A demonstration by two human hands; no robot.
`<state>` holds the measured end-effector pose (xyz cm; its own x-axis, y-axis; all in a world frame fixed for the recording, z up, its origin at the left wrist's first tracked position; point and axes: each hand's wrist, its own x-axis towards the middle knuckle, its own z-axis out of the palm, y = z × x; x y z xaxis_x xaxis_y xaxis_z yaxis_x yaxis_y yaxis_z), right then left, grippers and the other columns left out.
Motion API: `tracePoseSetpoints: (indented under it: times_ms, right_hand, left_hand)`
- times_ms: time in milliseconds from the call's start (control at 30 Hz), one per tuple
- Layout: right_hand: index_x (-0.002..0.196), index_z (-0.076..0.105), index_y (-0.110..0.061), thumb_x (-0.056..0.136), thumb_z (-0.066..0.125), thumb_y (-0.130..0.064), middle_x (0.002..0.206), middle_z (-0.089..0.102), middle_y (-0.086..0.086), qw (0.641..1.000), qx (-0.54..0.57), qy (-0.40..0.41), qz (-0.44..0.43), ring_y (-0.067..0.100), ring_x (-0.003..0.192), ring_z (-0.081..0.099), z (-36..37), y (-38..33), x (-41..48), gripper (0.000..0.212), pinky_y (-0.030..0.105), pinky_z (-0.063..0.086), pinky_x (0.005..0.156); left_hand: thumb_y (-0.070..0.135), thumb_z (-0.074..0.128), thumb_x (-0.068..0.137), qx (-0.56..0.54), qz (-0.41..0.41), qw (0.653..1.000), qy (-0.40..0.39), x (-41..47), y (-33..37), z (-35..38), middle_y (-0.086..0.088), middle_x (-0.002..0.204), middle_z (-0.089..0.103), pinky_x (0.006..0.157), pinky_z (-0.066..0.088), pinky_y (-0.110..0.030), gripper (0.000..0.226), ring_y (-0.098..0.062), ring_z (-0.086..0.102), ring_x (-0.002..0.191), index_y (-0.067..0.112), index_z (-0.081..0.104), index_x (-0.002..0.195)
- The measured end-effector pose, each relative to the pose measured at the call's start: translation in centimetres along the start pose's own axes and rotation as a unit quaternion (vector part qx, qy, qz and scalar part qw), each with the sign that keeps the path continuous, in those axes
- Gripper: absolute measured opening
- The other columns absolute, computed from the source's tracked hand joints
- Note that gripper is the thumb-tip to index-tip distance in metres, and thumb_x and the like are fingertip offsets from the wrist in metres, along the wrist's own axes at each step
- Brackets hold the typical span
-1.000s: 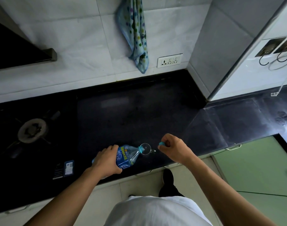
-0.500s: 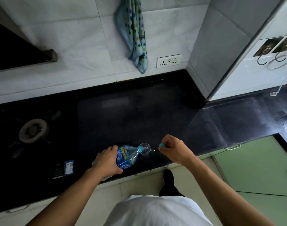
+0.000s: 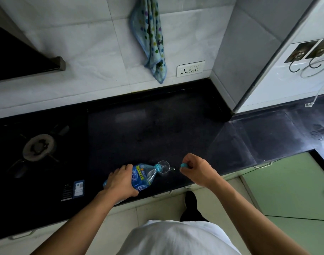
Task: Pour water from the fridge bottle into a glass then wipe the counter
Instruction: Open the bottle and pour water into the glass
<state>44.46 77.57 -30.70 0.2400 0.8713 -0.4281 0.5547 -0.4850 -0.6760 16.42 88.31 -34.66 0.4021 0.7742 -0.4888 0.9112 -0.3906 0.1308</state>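
Observation:
My left hand [image 3: 120,183] grips a clear plastic water bottle [image 3: 141,176] with a blue label, tilted so its open neck rests at the rim of a small clear glass [image 3: 164,167]. The glass stands on the black counter [image 3: 157,129] near its front edge. My right hand [image 3: 196,171] hovers just right of the glass, pinching the bottle's blue cap [image 3: 183,165] between its fingertips. A spotted blue cloth [image 3: 152,39] hangs on the tiled wall above the counter.
A gas hob burner [image 3: 38,147] lies at the left of the counter, with a range hood [image 3: 19,57] above it. A wall socket [image 3: 190,68] sits below the cloth. A grey pillar [image 3: 249,52] stands at the right, and green cabinet doors [image 3: 290,190] are below.
The bottle stays tilted over the glass and both hands hold nearly the same places; the view has shifted only slightly.

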Motion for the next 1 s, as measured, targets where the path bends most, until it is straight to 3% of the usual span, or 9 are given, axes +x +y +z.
tracePoseSetpoints:
  times_ms: [267,433,667,767,867,1000]
  right_hand:
    - [0.085,0.056,-0.028,0.088,0.068,-0.028,0.068,0.056,-0.007,1.000,0.013,-0.009,-0.005,0.002,0.049,0.044,0.2,0.2,-0.1,0.013,0.020,0.040,0.048]
    - [0.084,0.055,-0.029,0.088,0.068,-0.029,0.067,0.054,-0.008,1.000,0.016,-0.014,0.000,0.001,0.045,0.043,0.1,0.1,-0.3,0.013,0.017,0.038,0.047]
    - [0.087,0.060,-0.034,0.088,0.071,-0.031,0.063,0.057,-0.015,0.999,0.027,-0.014,-0.021,0.000,0.050,0.047,-0.1,-0.4,-0.7,0.012,0.015,0.039,0.049]
    - [0.091,0.062,-0.034,0.088,0.072,-0.030,0.067,0.062,-0.019,0.998,0.042,-0.006,-0.050,-0.002,0.053,0.053,-0.4,-1.3,-0.9,0.011,0.013,0.041,0.049]
    - [0.103,0.066,-0.031,0.090,0.072,-0.028,0.084,0.069,-0.009,0.995,0.054,0.011,-0.081,0.002,0.068,0.064,-1.0,-2.8,-0.7,0.016,0.016,0.052,0.059]
    - [0.112,0.067,-0.029,0.089,0.073,-0.026,0.087,0.068,-0.009,0.991,0.075,0.022,-0.109,-0.001,0.067,0.063,-2.1,-4.9,-0.3,0.023,0.016,0.049,0.060]
  left_hand:
    - [0.053,0.081,0.054,-0.010,-0.004,1.000,0.004,-0.2,-0.1,0.3,0.001,0.121,0.054,0.095,0.047,-0.039,0.085,-0.022,0.056,0.111,0.024,0.040,0.123]
    - [0.053,0.080,0.053,-0.028,-0.005,1.000,0.002,-0.4,0.0,0.4,0.001,0.121,0.054,0.095,0.048,-0.040,0.083,-0.022,0.056,0.111,0.025,0.040,0.120]
    - [0.053,0.084,0.048,-0.156,-0.001,0.988,0.006,-0.8,0.1,0.8,0.006,0.115,0.054,0.089,0.054,-0.038,0.080,-0.017,0.060,0.104,0.028,0.045,0.112]
    - [0.054,0.084,0.045,-0.234,0.011,0.972,0.018,-1.1,0.4,1.0,0.015,0.112,0.055,0.082,0.055,-0.027,0.080,-0.006,0.061,0.100,0.037,0.046,0.112]
    - [0.053,0.086,0.046,-0.282,0.041,0.958,0.039,-1.8,1.0,0.7,0.022,0.110,0.057,0.071,0.046,-0.007,0.077,0.010,0.059,0.096,0.049,0.043,0.109]
    - [0.049,0.088,0.048,-0.315,0.071,0.943,0.078,-2.5,2.1,-0.4,0.025,0.111,0.059,0.074,0.048,-0.006,0.077,0.013,0.058,0.101,0.060,0.041,0.109]
